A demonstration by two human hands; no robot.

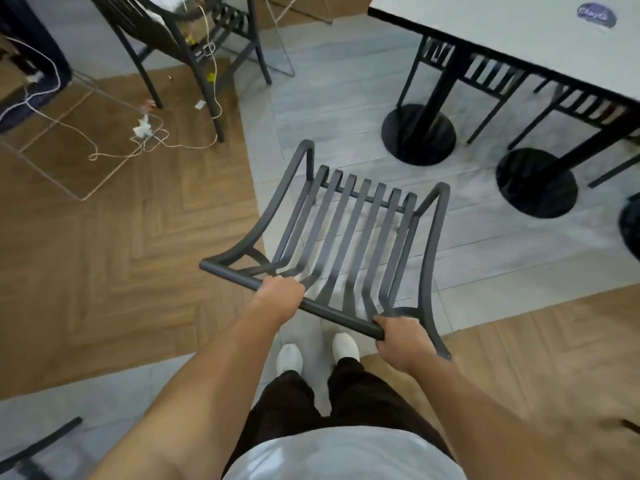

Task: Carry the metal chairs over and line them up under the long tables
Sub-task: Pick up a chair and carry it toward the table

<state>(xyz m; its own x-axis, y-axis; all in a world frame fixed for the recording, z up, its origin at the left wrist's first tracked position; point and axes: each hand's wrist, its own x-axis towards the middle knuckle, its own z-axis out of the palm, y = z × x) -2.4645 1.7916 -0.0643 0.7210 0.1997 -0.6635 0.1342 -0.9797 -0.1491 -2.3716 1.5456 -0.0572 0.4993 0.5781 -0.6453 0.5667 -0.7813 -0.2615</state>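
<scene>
The dark grey slatted metal chair point(346, 237) is hanging right in front of the person, its flat slats showing pale floor between them and curved side rails sweeping up at each edge. Its slats are running away from the person toward the upper right, with the round top bar lying crosswise nearest the body and the seat end pointing at the long white-topped table point(519, 32). The left hand point(278, 295) is wrapping its fingers over that bar left of centre, and the right hand point(398, 344) is clutching the bar's right end. White shoes point(289, 356) are standing on the grey tile floor point(346, 109) below. Under the table, black round pedestal bases point(418, 135) and other dark slatted chairs point(485, 72) are sitting tucked in. A loose white cable point(152, 142) is trailing over the wood-pattern flooring point(104, 254) at left.
</scene>
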